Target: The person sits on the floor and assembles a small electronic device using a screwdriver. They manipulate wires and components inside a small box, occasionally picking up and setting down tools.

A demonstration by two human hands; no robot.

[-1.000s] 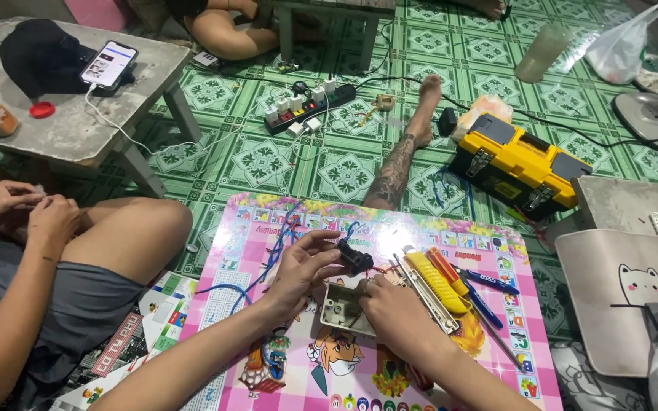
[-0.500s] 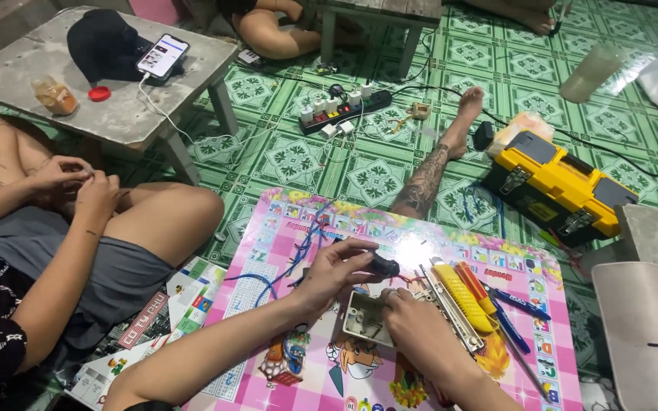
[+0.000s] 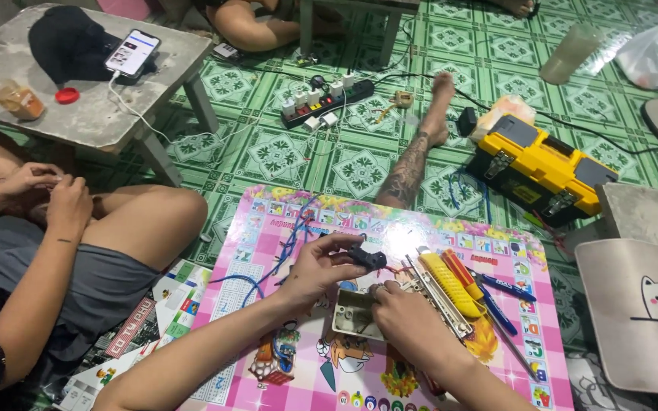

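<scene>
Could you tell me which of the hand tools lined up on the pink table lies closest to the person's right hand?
The metal ruler-like strip, right beside the right hand. The yellow-handled utility knife, the red tool and the blue pens lie farther right.

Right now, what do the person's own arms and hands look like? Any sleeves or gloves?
Both forearms are bare: no sleeves, no gloves. The left hand and the right hand show no rings, watch or bracelet that I can see, and no markings on either arm.
</scene>
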